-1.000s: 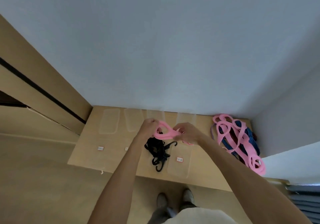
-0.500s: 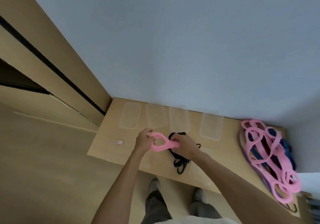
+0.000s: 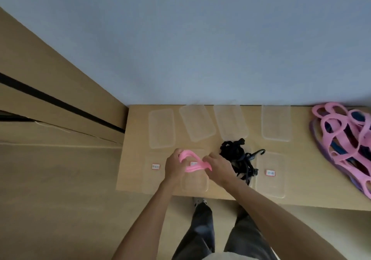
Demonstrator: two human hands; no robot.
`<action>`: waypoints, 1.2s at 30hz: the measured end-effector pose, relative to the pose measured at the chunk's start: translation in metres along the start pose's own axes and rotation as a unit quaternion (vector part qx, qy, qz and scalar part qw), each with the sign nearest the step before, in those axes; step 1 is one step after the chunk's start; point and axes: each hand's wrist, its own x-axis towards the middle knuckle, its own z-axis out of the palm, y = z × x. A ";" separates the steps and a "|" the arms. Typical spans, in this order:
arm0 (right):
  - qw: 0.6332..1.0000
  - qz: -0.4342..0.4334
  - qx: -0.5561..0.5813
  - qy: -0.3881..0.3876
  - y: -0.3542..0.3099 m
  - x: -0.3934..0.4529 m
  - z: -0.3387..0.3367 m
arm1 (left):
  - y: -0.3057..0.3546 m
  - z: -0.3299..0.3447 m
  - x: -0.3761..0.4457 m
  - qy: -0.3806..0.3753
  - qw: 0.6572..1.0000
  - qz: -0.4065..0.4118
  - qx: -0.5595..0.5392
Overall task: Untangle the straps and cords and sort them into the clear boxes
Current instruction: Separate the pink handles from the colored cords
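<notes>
- Left hand (image 3: 174,166): fingers curled, gripping one end of a folded pink strap (image 3: 190,162); forearm reaches up from lower centre.
- Right hand (image 3: 217,168): fingers curled, pinching the strap's other end; forearm enters from lower right.
- Hands close together, nearly level, over the bench (image 3: 301,179).
- Both forearms bare.

a low wooden table (image 3: 136,139) against the wall, with lids, boxes and straps on it

along its back edge we see four clear lids (image 3: 161,128) in a row; nearer the front lie clear boxes (image 3: 270,174) with small labels (image 3: 155,166), a black cord tangle (image 3: 237,159) between them, and a pink strap pile (image 3: 345,139) at the right end.
</notes>
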 end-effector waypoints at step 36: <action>0.922 0.263 0.149 0.244 0.351 -0.177 -0.259 | 0.335 0.321 -0.062 -0.042 0.932 0.284 0.220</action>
